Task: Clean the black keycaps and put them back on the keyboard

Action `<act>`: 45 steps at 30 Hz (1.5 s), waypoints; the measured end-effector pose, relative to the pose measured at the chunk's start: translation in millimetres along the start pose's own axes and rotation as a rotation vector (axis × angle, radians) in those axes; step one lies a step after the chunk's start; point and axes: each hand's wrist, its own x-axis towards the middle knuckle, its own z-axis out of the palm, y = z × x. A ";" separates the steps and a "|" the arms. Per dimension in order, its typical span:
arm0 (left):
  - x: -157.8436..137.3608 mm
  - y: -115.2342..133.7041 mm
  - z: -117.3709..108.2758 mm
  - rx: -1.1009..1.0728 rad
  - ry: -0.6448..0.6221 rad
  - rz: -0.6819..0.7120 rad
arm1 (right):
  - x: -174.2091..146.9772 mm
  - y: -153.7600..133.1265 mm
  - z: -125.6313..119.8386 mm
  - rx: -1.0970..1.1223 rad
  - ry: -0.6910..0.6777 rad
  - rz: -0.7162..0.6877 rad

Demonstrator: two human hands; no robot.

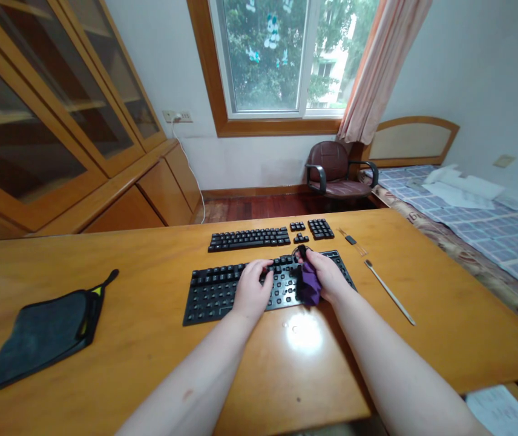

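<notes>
A black keyboard (216, 297) lies on the table with most of its keycaps off. Only a row of caps along its far edge is visibly in place. My left hand (253, 287) rests on the middle of it, fingers at that far row and thumb apart. Over the right part of the board, my right hand (327, 275) is closed on a bunched purple cloth (310, 284). A small dark item (303, 251) shows by its fingertips; I cannot make out what it is. Past the board, removed keycaps (250, 238) sit in keyboard-like blocks.
On the right lie a thin brush (390, 292) and a small wire keycap puller (351, 240). A dark zip pouch (50, 327) is at the table's left. Beyond the table (150, 266) stand a chair (334, 169), a bed (468, 218) and a glass-door cabinet (118, 163).
</notes>
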 end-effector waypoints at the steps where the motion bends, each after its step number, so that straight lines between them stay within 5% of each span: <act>1: 0.0 -0.3 0.5 0.035 -0.018 0.018 | 0.8 -0.4 -1.5 0.007 -0.020 0.018; 8: -2.3 -1.3 6.7 0.255 -0.132 0.063 | 8.1 -1.1 -10.6 -0.481 0.042 -0.204; 20: -8.1 -1.8 11.4 0.529 -0.262 0.074 | 5.0 4.9 0.8 -1.050 -0.113 -0.528; 45: -7.1 -3.9 13.4 0.516 -0.228 0.043 | 10.5 11.8 1.1 -1.092 -0.143 -0.476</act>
